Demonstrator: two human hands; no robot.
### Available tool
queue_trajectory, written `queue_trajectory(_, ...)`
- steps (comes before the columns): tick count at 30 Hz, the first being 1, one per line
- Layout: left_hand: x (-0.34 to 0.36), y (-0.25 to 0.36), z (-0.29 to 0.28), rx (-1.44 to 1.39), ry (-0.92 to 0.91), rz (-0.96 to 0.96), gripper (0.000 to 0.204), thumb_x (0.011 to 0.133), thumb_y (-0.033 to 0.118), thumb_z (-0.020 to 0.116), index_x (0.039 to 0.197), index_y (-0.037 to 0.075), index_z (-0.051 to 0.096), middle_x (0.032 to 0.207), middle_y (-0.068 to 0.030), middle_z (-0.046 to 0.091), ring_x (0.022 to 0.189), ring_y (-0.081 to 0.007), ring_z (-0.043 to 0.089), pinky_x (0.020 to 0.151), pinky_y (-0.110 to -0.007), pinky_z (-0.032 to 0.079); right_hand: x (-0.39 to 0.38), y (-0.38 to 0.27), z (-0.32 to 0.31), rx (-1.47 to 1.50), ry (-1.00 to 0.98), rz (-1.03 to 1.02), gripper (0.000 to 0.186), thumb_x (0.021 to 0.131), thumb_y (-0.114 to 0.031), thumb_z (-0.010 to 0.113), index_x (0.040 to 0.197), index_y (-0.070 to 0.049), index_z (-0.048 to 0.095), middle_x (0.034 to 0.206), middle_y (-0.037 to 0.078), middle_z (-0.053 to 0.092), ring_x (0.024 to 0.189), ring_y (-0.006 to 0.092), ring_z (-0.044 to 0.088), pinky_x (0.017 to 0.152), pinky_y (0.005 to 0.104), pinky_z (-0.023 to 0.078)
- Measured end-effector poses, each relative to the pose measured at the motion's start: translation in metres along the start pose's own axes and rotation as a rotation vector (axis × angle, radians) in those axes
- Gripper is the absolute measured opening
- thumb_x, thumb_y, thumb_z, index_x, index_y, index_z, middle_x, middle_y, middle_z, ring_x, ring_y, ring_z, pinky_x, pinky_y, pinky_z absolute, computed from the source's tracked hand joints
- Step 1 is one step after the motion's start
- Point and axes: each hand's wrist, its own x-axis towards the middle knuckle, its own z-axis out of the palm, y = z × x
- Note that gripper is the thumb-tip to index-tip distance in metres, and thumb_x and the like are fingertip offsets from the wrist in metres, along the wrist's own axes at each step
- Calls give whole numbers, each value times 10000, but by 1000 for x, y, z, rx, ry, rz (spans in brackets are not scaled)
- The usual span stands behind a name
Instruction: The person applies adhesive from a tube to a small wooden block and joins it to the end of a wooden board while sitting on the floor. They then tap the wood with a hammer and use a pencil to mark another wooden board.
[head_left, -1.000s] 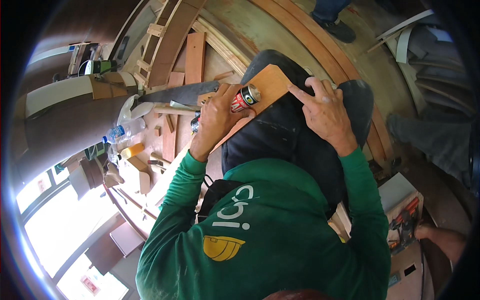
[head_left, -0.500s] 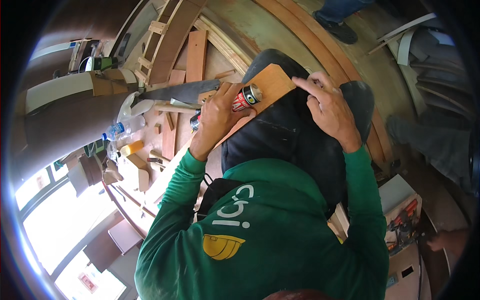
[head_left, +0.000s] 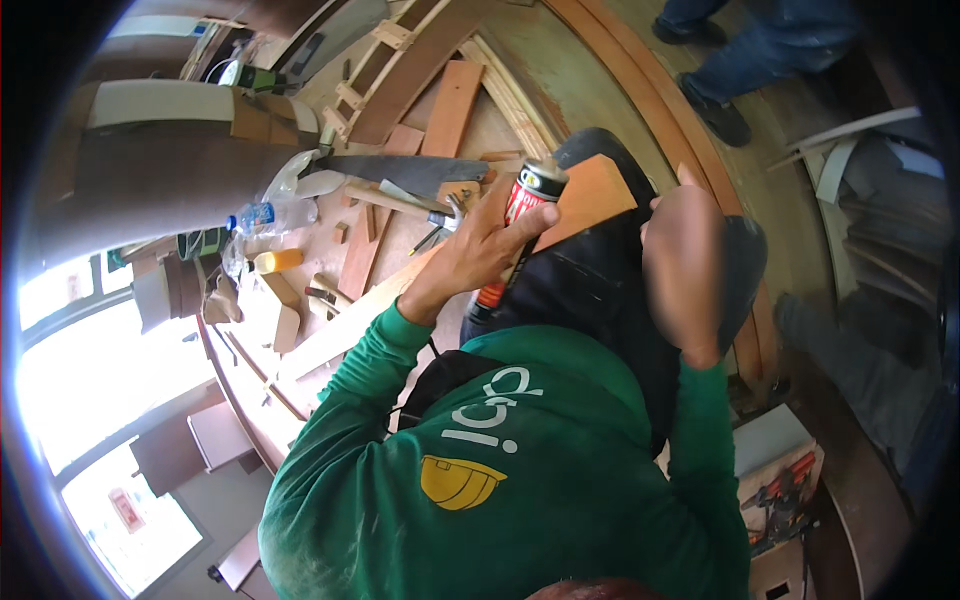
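My left hand (head_left: 478, 245) is wrapped round a red and black adhesive cartridge (head_left: 545, 182), its pale end tilted up and away from me. Beneath the cartridge, a long wooden board (head_left: 597, 203) with an angled far end lies across my dark trousers and runs back to the left. To the right of the board's end is my right hand (head_left: 685, 262), raised over my knee and smeared by motion. One finger seems to point away from me, but the other fingers are unclear. Left of my left hand lie a claw hammer (head_left: 390, 198) and a handsaw (head_left: 400, 172).
Wood offcuts (head_left: 453, 105), a clear plastic bottle (head_left: 285, 214) and a yellow bottle (head_left: 277, 261) lie to the left. Curved timber strips (head_left: 640, 70) run along the far right. Another person's legs (head_left: 770, 60) stand beyond. A toolbox (head_left: 775, 440) sits near my right elbow.
My left hand has turned the cartridge more upright, its lower end now showing below the hand. My right hand has moved away from the board's end. More of the other person's legs shows.
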Motion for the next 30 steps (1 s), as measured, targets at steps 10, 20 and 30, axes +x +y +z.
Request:
queue_trajectory(10,47,1,-61,-1392,508,21,363,1061,434,760,1091,103,615,914,-59,672,748,-196,701,680,-378,650,8,-30,84,-9,-109,-195,1122,969,-320,860,1737,43,126,1364,213,604,1124,275,655,971,407,523)
queue_trajectory(20,-43,-35,-163,-876,959,203,418,1082,456,728,1207,74,610,962,-71,683,795,-190,724,711,-359,647,113,0,158,-860,-553,-335,743,1002,-182,735,1598,74,372,1162,301,756,1010,500,746,883,567,597)
queue_trajectory(30,-120,-120,-164,-834,1411,122,397,1074,409,756,1191,75,577,953,-70,668,740,-204,747,628,-344,644,103,100,263,-1081,-826,-344,674,884,-332,883,1329,-1,500,1147,219,756,1111,421,741,908,595,580)
